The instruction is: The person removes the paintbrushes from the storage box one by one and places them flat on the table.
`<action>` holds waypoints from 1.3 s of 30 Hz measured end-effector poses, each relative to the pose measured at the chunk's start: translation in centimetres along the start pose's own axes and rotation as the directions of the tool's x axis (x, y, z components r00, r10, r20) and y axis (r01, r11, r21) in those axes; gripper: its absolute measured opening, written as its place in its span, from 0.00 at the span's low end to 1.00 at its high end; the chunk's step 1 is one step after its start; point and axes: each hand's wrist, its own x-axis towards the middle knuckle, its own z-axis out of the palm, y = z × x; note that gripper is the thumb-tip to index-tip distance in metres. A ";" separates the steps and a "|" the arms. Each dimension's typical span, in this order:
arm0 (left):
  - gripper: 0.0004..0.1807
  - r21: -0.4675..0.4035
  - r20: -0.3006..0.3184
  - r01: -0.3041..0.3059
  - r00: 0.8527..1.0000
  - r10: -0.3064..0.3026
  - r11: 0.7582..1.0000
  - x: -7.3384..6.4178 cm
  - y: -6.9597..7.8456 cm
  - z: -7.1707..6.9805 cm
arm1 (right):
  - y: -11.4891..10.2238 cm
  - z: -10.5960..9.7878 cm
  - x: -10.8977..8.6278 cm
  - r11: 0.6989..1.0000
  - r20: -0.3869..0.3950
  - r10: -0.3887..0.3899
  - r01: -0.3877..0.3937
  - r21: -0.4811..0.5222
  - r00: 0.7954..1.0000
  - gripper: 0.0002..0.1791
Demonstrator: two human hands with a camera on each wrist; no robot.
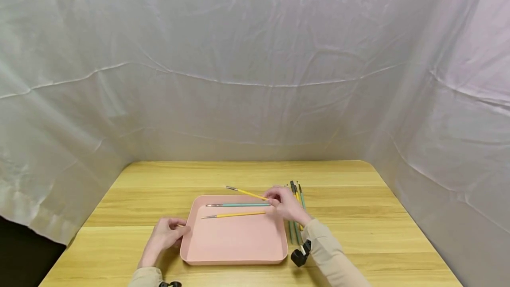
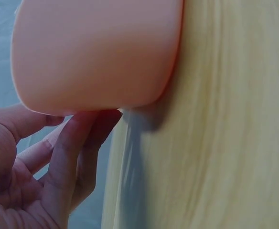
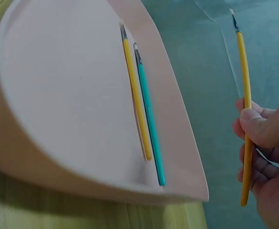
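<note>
My right hand (image 1: pixel 284 203) pinches a yellow-handled paintbrush (image 3: pixel 244 71) between thumb and fingers, its bristles pointing left in the head view. The hand hovers over the back right part of a pink tray (image 1: pixel 235 247). On the tray lie a teal paintbrush (image 1: pixel 243 205) along the back and another yellow paintbrush (image 1: pixel 239 214) just in front of it, roughly parallel. At the tray's left side, my left hand (image 1: pixel 165 236) touches the outer wall with its fingertips, as the left wrist view shows. Parts of those fingertips are hidden behind the tray.
Several more brushes with teal, yellow and dark parts (image 1: pixel 300 196) lie on the wooden table (image 1: pixel 358 216) just right of the tray, partly behind my right hand and forearm. Grey fabric (image 1: pixel 255 114) hangs around the table's back and sides.
</note>
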 end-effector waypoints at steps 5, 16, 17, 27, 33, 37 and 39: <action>0.15 -0.002 0.000 -0.002 1.000 0.002 1.000 0.0 0.1 0.0 | 1.0 -0.4 -0.7 0.996 -0.084 0.079 -0.074 0.057 0.993 0.07; 0.14 0.016 -0.003 -0.014 1.000 0.014 1.000 0.1 0.1 -0.1 | 2.1 -1.5 -1.7 0.975 -0.209 0.168 -0.132 0.177 0.963 0.07; 0.14 0.015 -0.003 -0.015 1.000 0.015 1.000 0.1 0.1 -0.1 | 2.2 -1.6 -1.8 0.972 -0.216 0.177 -0.136 0.192 0.960 0.07; 0.14 0.001 -0.001 -0.015 1.000 0.015 1.000 0.1 -0.1 0.0 | 3.9 -2.4 -3.3 0.957 -0.277 0.243 -0.184 0.223 0.930 0.09; 0.13 0.005 0.000 -0.010 1.000 0.010 1.000 0.1 -0.1 0.0 | 5.1 -2.8 -4.3 0.960 -0.282 0.268 -0.230 0.161 0.921 0.11; 0.13 -0.002 0.001 -0.008 1.000 0.008 1.000 0.0 -0.2 0.0 | 5.8 -2.7 -5.1 0.952 -0.265 0.298 -0.265 0.155 0.917 0.13; 0.14 -0.005 0.001 -0.007 1.000 0.007 1.000 0.0 -0.2 0.0 | 6.1 -2.8 -5.5 0.938 -0.256 0.336 -0.298 0.177 0.906 0.13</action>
